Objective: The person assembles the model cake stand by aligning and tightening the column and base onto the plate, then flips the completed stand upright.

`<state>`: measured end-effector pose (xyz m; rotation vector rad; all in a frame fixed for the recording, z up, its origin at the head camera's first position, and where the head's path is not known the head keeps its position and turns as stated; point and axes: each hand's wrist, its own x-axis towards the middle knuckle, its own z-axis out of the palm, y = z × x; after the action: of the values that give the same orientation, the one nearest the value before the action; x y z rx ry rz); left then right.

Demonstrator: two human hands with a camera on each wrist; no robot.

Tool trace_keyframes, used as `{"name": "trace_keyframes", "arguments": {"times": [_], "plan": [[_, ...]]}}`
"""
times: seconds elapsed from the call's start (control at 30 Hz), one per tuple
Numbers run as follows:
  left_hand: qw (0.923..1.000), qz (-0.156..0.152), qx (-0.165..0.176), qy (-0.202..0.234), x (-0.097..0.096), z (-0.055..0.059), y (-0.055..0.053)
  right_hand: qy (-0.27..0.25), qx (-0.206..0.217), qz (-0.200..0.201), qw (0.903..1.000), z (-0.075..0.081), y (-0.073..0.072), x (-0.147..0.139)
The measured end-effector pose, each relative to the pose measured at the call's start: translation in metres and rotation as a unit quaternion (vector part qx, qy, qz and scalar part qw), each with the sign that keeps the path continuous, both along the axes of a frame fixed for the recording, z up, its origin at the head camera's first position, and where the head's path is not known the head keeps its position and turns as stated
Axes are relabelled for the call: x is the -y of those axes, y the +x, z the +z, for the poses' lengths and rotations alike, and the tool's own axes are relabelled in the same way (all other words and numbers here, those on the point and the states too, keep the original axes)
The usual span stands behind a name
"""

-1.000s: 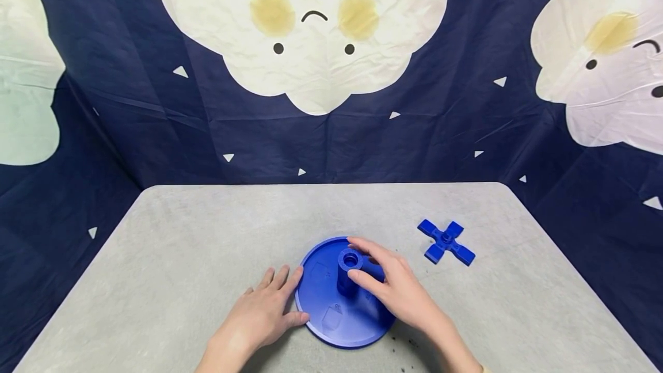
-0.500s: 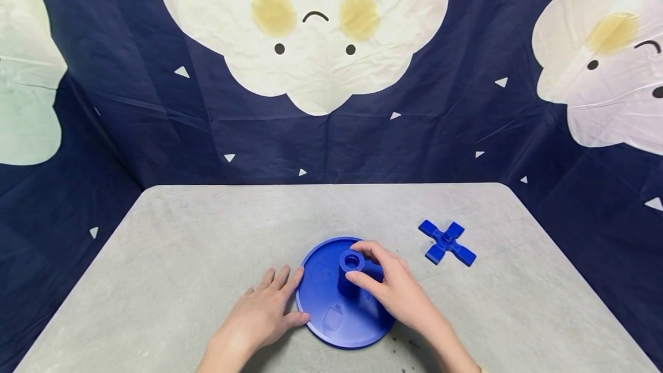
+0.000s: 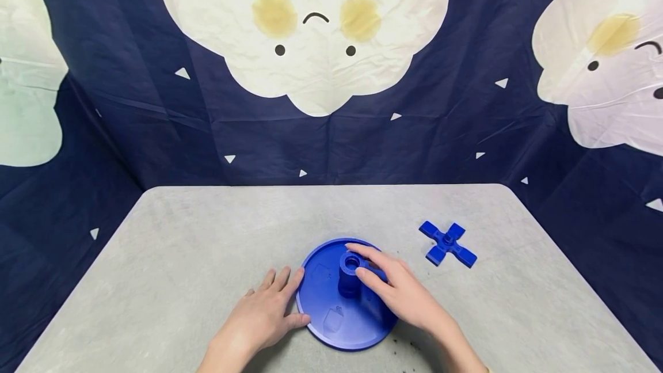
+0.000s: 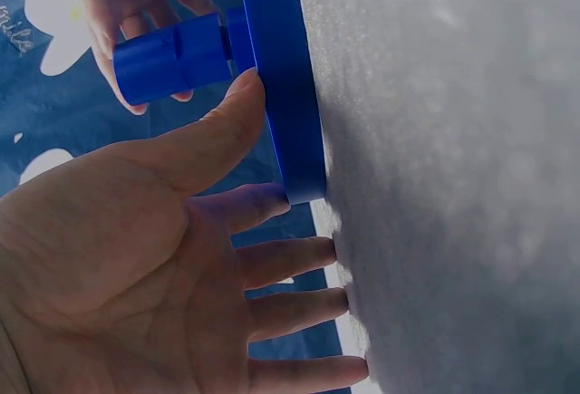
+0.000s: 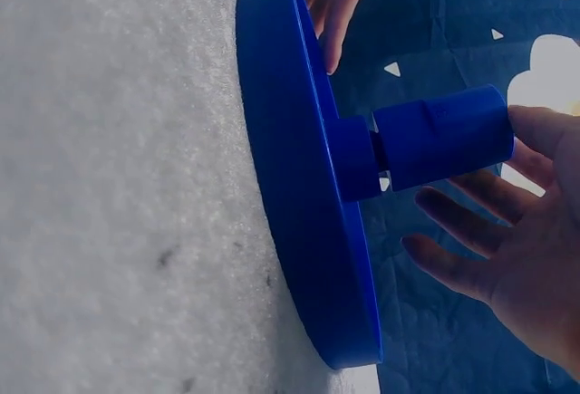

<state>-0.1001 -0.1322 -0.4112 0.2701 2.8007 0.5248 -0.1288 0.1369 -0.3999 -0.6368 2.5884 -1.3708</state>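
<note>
A round blue base plate (image 3: 354, 330) with a low rim lies on the table. At its middle stands a hollow blue tube (image 5: 444, 136), a narrow neck showing between it and the base's socket (image 5: 352, 160). My right hand (image 3: 406, 292) holds the tube near its top, thumb at the near side and index finger reaching round the far side; the other fingers spread behind it in the right wrist view. My left hand (image 3: 261, 315) rests with straight fingers at the plate's left edge. In the left wrist view its thumb (image 4: 237, 100) touches the rim, with the index fingertip beside it.
A blue four-armed cross piece (image 3: 448, 240) with a central stub lies on the grey table (image 3: 233, 223), right of and beyond the plate. Small dark crumbs are scattered near the right forearm. A dark blue cloth (image 3: 311, 143) with cloud prints hangs behind the table.
My right thumb has slid right along the tube's top, and the index finger has straightened and reached further left around it. The left hand, plate and cross piece stay in place.
</note>
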Motion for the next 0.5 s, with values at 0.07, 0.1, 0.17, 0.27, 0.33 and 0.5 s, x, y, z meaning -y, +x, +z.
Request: {"name": "trace_keyframes", "arguments": {"times": [0.07,0.1,0.17,0.27,0.33,0.5], "plan": [[1.0000,0.000,-0.003,0.000,-0.0001,-0.0003,0.0003,-0.002,0.004,-0.003,1.0000,-0.0006,-0.0002,0.0002],[1.0000,0.001,-0.004,0.000,-0.0001,-0.0004,0.0006,-0.005,0.005,-0.006,1.0000,-0.0010,-0.0003,0.0006],[1.0000,0.001,-0.006,0.000,-0.0002,-0.0007,0.0008,-0.011,0.000,-0.018,0.9998,-0.0022,-0.0005,0.0019],[1.0000,0.001,-0.008,0.000,-0.0003,-0.0008,0.0011,-0.011,-0.021,-0.041,0.9989,-0.0040,-0.0003,0.0049],[1.0000,0.000,-0.008,0.001,-0.0003,-0.0008,0.0011,-0.008,-0.029,-0.055,0.9980,-0.0046,-0.0001,0.0069],[1.0000,0.001,0.000,0.001,-0.0008,-0.0003,0.0001,-0.004,-0.047,-0.047,0.9978,-0.0046,0.0005,0.0079]]}}
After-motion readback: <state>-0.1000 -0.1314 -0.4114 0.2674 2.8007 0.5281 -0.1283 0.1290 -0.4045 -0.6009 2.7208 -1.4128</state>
